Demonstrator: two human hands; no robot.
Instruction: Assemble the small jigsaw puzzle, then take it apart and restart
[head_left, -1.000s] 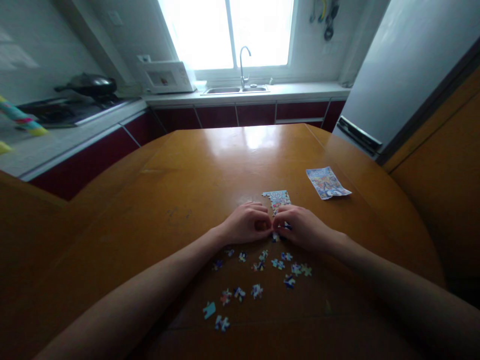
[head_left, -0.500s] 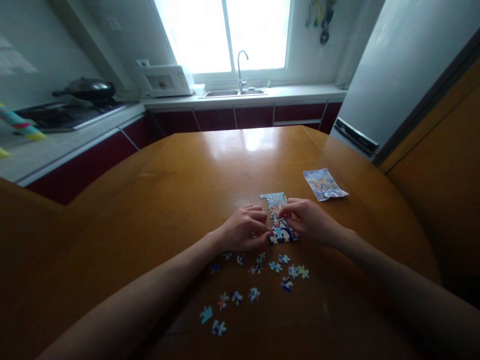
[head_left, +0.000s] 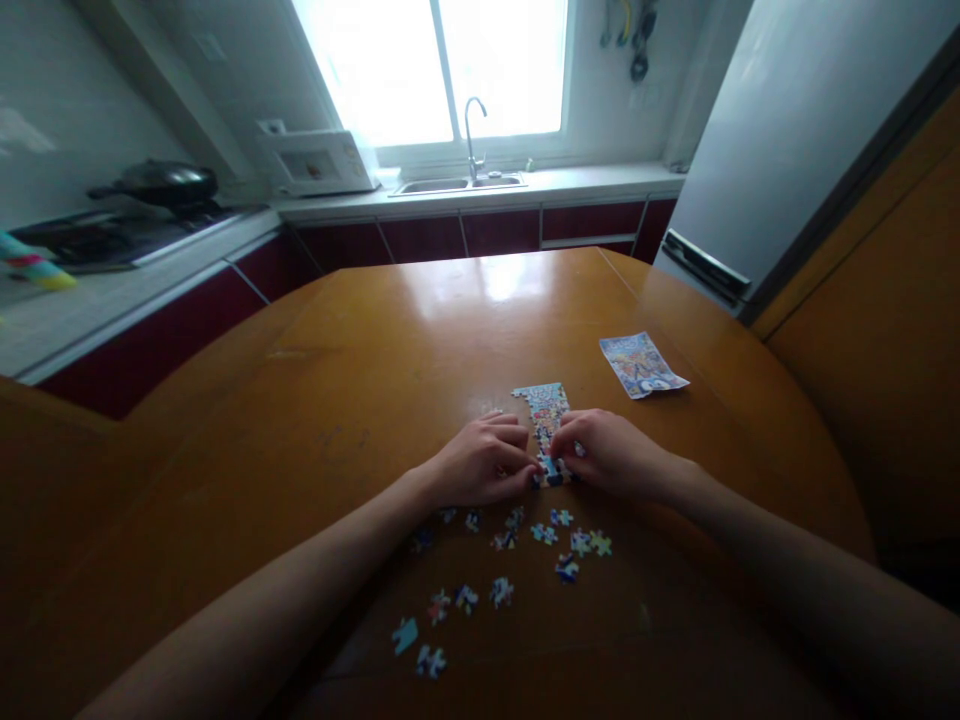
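The joined puzzle [head_left: 548,400] lies flat on the brown wooden table [head_left: 405,370], a tall, narrow strip with a fairly straight far edge and a knobbly left side. Its far left corner juts out past the rest.

At the strip's near left corner I see the left hand [head_left: 484,462], fingers curled in, thumb and forefinger close together at the edge. The right hand [head_left: 609,450] is bent over the strip's near right part, fingers drawn narrow and covering that edge. I can't tell whether either one pinches a piece.

Loose pieces [head_left: 502,592] are scattered on the near side of the puzzle, with gaps of wood among them; a turquoise piece [head_left: 405,635] sits farther out, near and left. Right of the puzzle and a little beyond, a creased printed sheet [head_left: 642,366] lies well inside the table's curved right edge. Tabletop stretches widely left of the puzzle and beyond it, up to the straight far edge. Past that stand the sink [head_left: 435,186] and, to the right, a tall fridge [head_left: 787,130].
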